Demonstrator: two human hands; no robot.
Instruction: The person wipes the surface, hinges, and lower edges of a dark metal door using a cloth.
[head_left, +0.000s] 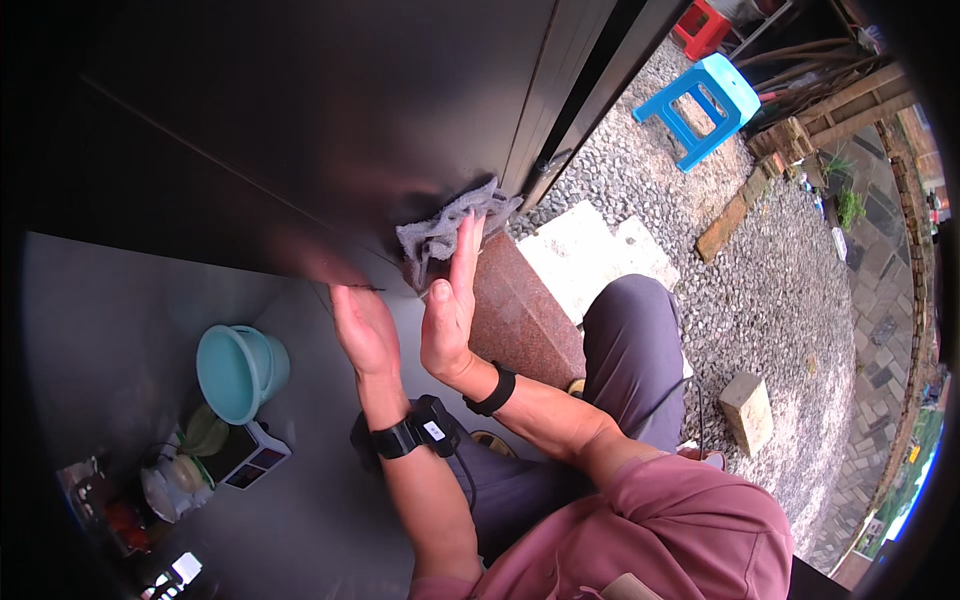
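My right hand (454, 315) presses a crumpled grey cloth (450, 217) against a dark, glossy door panel (300, 135), near its lower corner. Its fingers lie extended along the cloth. My left hand (369, 334) is at the panel's bottom edge, left of the right hand. The ends of its fingers are hidden there, so I cannot tell whether they grip the edge. Both hands show as faint reflections in the panel. A black band circles each wrist, and a small black device with a cable is on the left one.
A light blue bucket (232, 375) stands on the grey floor (330, 495), beside a digital scale (251, 456) and bagged items (176, 484). To the right are a reddish stone step (517, 307), a gravel yard (780, 315), a blue plastic stool (705, 105), a red stool (701, 30) and a stone block (746, 412).
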